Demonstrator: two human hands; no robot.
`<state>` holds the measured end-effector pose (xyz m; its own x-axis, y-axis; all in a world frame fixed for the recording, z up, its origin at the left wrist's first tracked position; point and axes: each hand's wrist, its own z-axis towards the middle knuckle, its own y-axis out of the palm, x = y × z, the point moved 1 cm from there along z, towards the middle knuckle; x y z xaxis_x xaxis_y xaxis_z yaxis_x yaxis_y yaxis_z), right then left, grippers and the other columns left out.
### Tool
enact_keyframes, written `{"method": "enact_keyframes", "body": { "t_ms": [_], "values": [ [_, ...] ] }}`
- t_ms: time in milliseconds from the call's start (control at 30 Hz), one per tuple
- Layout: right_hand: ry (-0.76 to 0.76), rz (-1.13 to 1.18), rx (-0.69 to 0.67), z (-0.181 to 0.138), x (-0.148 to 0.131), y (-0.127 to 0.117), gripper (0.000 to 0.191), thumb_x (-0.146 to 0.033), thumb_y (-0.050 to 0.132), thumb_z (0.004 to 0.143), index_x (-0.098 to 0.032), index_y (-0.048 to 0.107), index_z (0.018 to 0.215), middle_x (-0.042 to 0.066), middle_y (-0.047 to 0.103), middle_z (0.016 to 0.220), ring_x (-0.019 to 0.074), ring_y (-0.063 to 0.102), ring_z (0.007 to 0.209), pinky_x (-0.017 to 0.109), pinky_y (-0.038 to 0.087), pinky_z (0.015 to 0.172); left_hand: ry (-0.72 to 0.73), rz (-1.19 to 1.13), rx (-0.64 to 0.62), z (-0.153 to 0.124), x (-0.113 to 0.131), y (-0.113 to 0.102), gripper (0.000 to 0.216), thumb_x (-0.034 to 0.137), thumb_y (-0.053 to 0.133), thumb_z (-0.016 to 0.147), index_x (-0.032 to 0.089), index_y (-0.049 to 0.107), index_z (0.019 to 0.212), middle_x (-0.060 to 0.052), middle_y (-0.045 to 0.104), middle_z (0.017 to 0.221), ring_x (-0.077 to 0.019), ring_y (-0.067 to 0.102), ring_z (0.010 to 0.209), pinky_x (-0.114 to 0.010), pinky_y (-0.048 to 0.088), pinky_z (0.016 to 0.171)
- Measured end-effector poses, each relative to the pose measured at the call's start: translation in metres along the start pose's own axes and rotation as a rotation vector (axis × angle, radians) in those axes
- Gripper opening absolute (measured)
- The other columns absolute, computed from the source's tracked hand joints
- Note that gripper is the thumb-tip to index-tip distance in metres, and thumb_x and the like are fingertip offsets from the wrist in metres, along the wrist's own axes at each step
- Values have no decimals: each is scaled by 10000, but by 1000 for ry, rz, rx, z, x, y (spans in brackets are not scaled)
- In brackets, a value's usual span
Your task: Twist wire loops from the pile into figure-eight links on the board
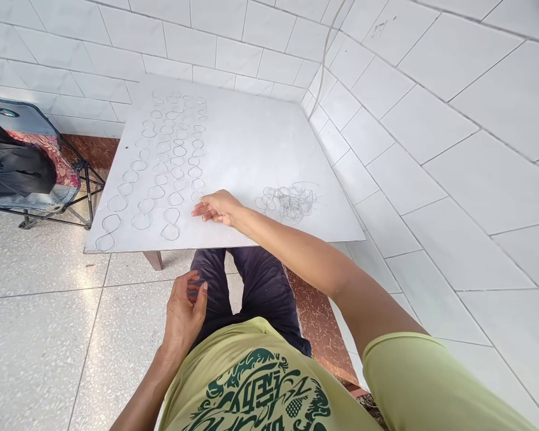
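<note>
My right hand (218, 208) is over the white tabletop (260, 137), palm partly down, with its fingers stretched to the left and apart. Its thumb tip meets the lower part of a thin, dark figure-eight loop (197, 184), which the hand partly covers. I see nothing gripped in it. Several more such loops lie in rows on the left half, among them one figure-eight loop (171, 224) near the front edge. Right of my hand is a tangled pile of thin loops (291, 202). My left hand (186, 305) hangs before the table, fingers loosely bent and apart, holding nothing visible.
White tiled walls (431, 137) border the table at the back and right. A cable (326, 54) runs down the corner. At the left stands a folding chair (67, 161) with dark cloth (18, 158) on it. My legs (265, 281) are at the table's front edge.
</note>
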<state>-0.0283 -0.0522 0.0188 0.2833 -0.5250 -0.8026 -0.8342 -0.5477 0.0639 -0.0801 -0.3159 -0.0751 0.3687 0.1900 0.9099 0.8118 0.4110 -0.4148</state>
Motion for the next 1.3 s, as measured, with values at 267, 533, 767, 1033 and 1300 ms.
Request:
{"method": "enact_keyframes", "body": {
  "t_ms": [267,533,767,1033,1300],
  "values": [
    [-27,-75,-4,-1,-3,1,231,-158,509,1099,-112,621,903,101,751,696,106,574,384,217,166,306,-38,16,-60,-11,-14,6,423,523,632,975,214,624,1263,-115,727,1143,-255,754,890,-388,630,698],
    [-385,-306,8,-20,33,-4,351,-269,519,1123,-158,611,804,35,724,671,79,588,416,191,335,411,21,21,-103,-9,-13,5,385,531,630,972,223,663,1202,-114,761,1104,-277,766,914,-410,641,742],
    [-675,-738,82,-71,42,-62,234,-241,569,1060,-169,664,859,5,757,798,91,650,604,211,475,634,79,47,-148,-3,-11,11,330,527,628,974,248,705,1133,-90,782,1071,-266,778,902,-384,642,739],
    [-588,-916,601,-94,0,-206,149,-99,585,967,-156,718,932,63,742,891,165,609,726,300,444,682,108,95,-177,-3,-19,20,338,498,621,982,209,742,1111,-83,791,1064,-231,771,904,-350,634,785],
    [-499,-1218,448,-147,57,-183,265,-419,720,1005,-165,691,937,60,738,961,192,634,830,305,367,703,105,141,-218,11,-1,26,346,517,632,979,207,746,1084,-75,793,1075,-211,751,852,-323,627,767]
  ]
}}
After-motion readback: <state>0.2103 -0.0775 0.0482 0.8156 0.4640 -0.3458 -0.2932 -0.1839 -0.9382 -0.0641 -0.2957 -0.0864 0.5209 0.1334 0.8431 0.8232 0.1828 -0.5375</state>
